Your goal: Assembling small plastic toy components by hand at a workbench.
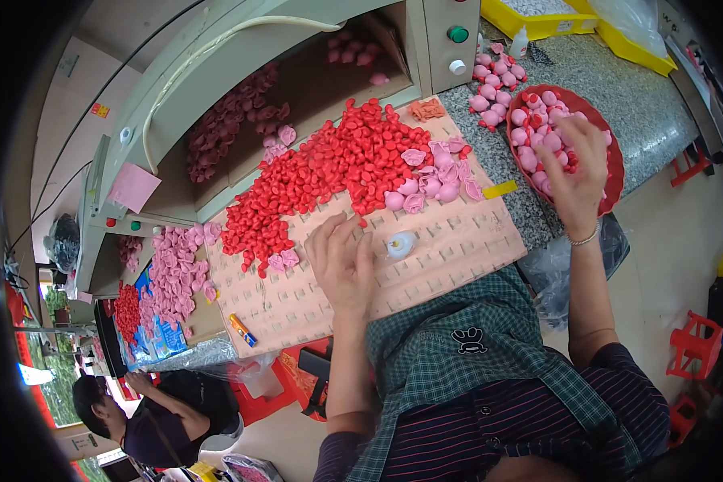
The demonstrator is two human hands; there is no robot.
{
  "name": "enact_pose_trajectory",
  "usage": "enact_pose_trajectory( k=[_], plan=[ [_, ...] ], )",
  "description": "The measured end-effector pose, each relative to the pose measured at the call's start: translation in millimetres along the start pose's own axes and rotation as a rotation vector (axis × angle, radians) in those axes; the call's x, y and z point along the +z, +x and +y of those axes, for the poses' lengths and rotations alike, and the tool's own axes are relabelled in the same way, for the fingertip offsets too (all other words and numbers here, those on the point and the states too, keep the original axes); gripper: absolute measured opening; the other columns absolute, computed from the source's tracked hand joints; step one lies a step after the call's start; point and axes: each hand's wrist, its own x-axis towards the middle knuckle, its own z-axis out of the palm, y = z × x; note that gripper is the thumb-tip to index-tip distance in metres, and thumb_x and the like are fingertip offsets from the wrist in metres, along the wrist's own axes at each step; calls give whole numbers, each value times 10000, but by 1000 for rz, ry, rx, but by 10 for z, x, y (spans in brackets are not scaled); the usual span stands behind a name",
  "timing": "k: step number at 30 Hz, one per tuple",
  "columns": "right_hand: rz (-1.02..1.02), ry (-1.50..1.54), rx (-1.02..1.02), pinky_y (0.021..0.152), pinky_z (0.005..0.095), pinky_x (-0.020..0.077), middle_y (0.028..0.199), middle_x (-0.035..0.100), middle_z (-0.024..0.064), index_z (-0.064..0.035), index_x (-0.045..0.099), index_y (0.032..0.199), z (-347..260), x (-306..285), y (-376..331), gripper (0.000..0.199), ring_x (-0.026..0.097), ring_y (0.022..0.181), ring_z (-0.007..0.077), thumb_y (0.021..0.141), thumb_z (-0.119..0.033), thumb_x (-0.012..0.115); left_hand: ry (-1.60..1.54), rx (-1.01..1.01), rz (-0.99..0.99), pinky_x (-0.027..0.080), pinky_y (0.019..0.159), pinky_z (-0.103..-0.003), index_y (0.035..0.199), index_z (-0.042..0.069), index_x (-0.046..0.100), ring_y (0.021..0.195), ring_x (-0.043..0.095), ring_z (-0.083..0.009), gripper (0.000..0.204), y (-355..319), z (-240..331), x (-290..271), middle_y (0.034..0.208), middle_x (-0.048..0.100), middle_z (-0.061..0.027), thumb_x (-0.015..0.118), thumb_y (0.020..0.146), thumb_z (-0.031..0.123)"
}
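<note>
My left hand (342, 265) is over the paper-covered board (426, 273), its fingers loosely bent and the thumb apart. One small red rubbery piece (363, 222) is at its index fingertip, in front of a big heap of similar red pieces (329, 165). A small white squeeze bottle (401, 244) stands just right of that hand. My right hand (574, 165) hovers over the red scalloped basket (613, 189) with fingers spread, nothing visible in them. Pink balls with red parts (530, 132) fill the basket. Pink hollow shells and balls (438, 181) lie at the heap's right end.
A grey machine housing (297, 40) arches over the back, with pink pieces inside. More pink-and-red balls (496, 84) lie on the granite counter (643, 104), near yellow trays (538, 24). A glue stick (243, 330) rests front left. Another person (153, 418) works at the left.
</note>
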Motion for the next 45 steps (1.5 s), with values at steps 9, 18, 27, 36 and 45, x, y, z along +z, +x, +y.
enact_pose_trajectory(
  k=[9,18,27,36,45],
  plan=[
    [-457,372,-390,834,372,472,1050,620,91,-31,674,1042,-737,876,-417,282,583,977,280,764,-75,669,277,374,-279,411,980,-468,1065,136,717,1181,455,-364,402,367,-89,280,1235,549,-129,820,677,148],
    [-505,406,-433,801,366,467,1057,610,75,-49,667,1046,-724,976,-492,281,602,945,246,773,-64,604,134,96,-161,401,1006,-446,1060,62,671,1183,472,-358,405,174,-204,12,1232,550,-144,826,696,147],
    [-554,340,-379,765,347,494,1031,624,113,-26,637,1035,-720,805,-584,246,639,933,279,790,-25,618,209,38,-102,463,814,-387,963,13,663,921,575,-293,212,119,-299,96,1020,631,-134,761,795,97],
    [-734,1445,1031,611,223,511,944,670,85,20,602,1101,-921,253,-1017,150,690,756,151,959,-22,576,-592,-532,-26,523,711,-261,1011,-50,667,755,652,-162,128,-464,-66,-273,986,660,-123,628,890,-38],
    [-874,1437,979,568,194,475,891,665,68,34,612,1161,-1222,252,-1250,207,657,701,99,966,-26,575,-793,-639,-296,518,828,-259,1036,-41,642,935,644,-150,130,-767,508,-245,1047,656,-125,585,922,-69]
  ],
)
